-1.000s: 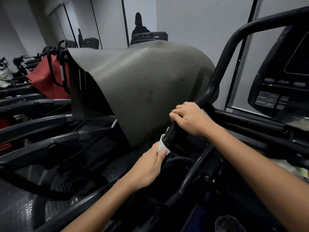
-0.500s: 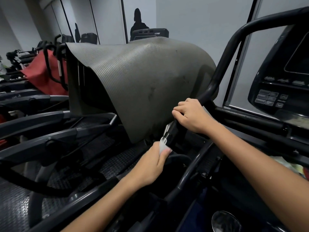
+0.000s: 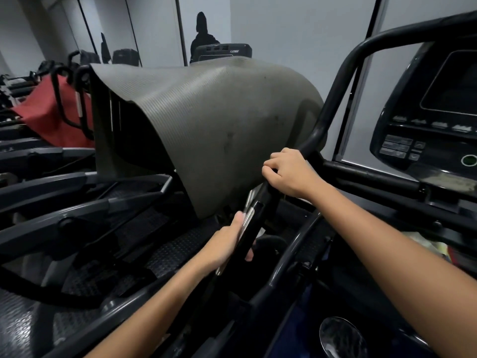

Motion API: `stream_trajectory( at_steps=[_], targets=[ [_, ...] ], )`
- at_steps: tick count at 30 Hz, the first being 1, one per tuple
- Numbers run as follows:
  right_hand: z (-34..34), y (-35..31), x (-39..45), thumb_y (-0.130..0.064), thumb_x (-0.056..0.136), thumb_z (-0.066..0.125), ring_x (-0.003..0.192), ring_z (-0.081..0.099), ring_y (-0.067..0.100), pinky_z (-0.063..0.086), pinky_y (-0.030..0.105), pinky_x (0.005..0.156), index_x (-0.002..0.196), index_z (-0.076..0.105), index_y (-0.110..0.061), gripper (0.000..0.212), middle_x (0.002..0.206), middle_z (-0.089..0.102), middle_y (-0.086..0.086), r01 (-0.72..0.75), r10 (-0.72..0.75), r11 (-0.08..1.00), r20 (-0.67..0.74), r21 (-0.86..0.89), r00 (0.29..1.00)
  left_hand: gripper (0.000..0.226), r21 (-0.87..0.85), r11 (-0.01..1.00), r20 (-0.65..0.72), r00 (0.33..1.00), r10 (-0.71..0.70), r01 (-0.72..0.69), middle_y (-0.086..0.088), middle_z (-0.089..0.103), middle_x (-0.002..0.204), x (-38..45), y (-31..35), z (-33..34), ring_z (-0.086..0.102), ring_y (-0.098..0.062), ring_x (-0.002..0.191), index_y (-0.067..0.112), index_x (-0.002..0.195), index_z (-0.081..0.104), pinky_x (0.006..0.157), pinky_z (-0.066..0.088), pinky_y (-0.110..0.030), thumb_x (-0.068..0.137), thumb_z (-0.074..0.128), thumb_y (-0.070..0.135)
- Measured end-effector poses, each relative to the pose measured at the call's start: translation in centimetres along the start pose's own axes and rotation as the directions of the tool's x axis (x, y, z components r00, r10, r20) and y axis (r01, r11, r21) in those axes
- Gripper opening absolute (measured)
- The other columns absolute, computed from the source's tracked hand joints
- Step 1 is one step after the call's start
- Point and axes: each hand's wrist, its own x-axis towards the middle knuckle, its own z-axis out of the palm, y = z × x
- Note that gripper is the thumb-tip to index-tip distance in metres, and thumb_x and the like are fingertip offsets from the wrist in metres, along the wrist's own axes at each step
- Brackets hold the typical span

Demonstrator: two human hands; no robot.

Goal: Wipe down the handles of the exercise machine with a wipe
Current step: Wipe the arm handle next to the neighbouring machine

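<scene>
Handle (image 3: pixel 251 228) gripped low by left hand (image 3: pixel 227 244), higher by right hand (image 3: pixel 289 174); wipe hidden.

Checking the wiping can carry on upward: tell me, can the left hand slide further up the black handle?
Probably not far. The left hand grips the lower handle, but the right hand is wrapped around the same bar just above, blocking the way until it moves.

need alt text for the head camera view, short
Two bare hands grip a black exercise machine handle: the left hand low on it, the right hand higher up. A grey ribbed mat hangs behind, and a dark console sits at right.
</scene>
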Motion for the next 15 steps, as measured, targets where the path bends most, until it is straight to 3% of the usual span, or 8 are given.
stream_trajectory(
  at_steps=[2, 5, 6, 8, 11, 13, 15],
  targets=[
    [-0.2, 0.0, 0.1, -0.038, 0.086, 0.028, 0.071, 0.048, 0.024, 0.044, 0.039, 0.083, 0.056, 0.05, -0.018, 0.042, 0.059, 0.048, -0.006, -0.049, 0.048, 0.999, 0.048, 0.011, 0.998, 0.089, 0.022, 1.0, -0.098, 0.995, 0.017, -0.015, -0.006, 0.077, 0.083, -0.3, -0.6, 0.6, 0.073, -0.017, 0.086, 0.013, 0.086, 0.076, 0.097, 0.051, -0.041, 0.096, 0.009, 0.07],
    [-1.0, 0.4, 0.9, -0.033, 0.096, 0.037, 0.088, 0.053, 0.024, 0.041, 0.036, 0.085, 0.073, 0.067, -0.014, 0.042, 0.076, 0.065, 0.001, -0.098, 0.088, 0.994, 0.197, 0.046, 0.977, 0.093, 0.09, 0.989, -0.189, 0.972, 0.137, -0.121, -0.011, 0.073, 0.112, 0.9, 1.5, 1.0, 0.066, -0.026, 0.112, 0.011, 0.115, 0.067, 0.105, 0.045, -0.044, 0.088, 0.009, 0.078],
    [-1.6, 0.5, 1.1, -0.032, 0.098, 0.04, 0.086, 0.053, 0.023, 0.04, 0.034, 0.081, 0.072, 0.065, -0.017, 0.039, 0.075, 0.065, 0.001, -0.127, 0.106, 0.99, 0.253, 0.067, 0.962, 0.087, 0.092, 0.982, -0.187, 0.966, 0.177, -0.162, -0.01, 0.074, 0.108, 1.4, 2.8, 1.0, 0.067, -0.026, 0.108, 0.011, 0.112, 0.067, 0.102, 0.047, -0.042, 0.091, 0.011, 0.075],
    [-2.5, 0.4, 1.6, -0.031, 0.099, 0.042, 0.078, 0.051, 0.02, 0.035, 0.03, 0.074, 0.071, 0.059, -0.023, 0.035, 0.067, 0.057, -0.001, -0.195, 0.156, 0.977, 0.339, 0.082, 0.928, 0.074, -0.007, 0.985, -0.146, 0.975, 0.167, -0.17, -0.007, 0.076, 0.085, 2.7, 5.5, 0.8, 0.073, -0.022, 0.084, 0.011, 0.095, 0.069, 0.082, 0.054, -0.029, 0.101, 0.015, 0.061],
    [-2.8, 0.2, 1.8, -0.03, 0.1, 0.041, 0.074, 0.051, 0.023, 0.032, 0.03, 0.069, 0.074, 0.06, -0.013, 0.037, 0.063, 0.053, 0.001, -0.222, 0.184, 0.972, 0.343, 0.075, 0.921, 0.074, -0.251, 0.966, 0.003, 0.997, 0.071, -0.068, -0.011, 0.07, 0.066, 4.0, 8.0, 0.2, 0.068, -0.019, 0.058, 0.001, 0.087, 0.069, 0.054, 0.051, -0.018, 0.106, 0.017, 0.051],
    [-2.6, 0.1, 1.7, -0.03, 0.1, 0.041, 0.076, 0.056, 0.028, 0.037, 0.033, 0.069, 0.076, 0.062, -0.007, 0.04, 0.067, 0.059, 0.008, -0.211, 0.181, 0.975, 0.309, 0.067, 0.934, 0.074, -0.354, 0.935, 0.074, 0.996, 0.054, -0.024, -0.014, 0.067, 0.065, 3.9, 7.8, 0.0, 0.066, -0.024, 0.057, 0.0, 0.087, 0.067, 0.053, 0.052, -0.021, 0.106, 0.019, 0.053],
    [-2.4, 0.2, 1.5, -0.031, 0.1, 0.04, 0.077, 0.058, 0.029, 0.043, 0.035, 0.073, 0.076, 0.063, -0.006, 0.042, 0.07, 0.062, 0.01, -0.202, 0.175, 0.977, 0.283, 0.069, 0.943, 0.077, -0.317, 0.948, 0.05, 0.998, 0.047, -0.028, -0.014, 0.069, 0.068, 3.6, 6.8, 0.0, 0.067, -0.024, 0.062, 0.0, 0.088, 0.069, 0.058, 0.052, -0.022, 0.105, 0.017, 0.056]
  ],
)
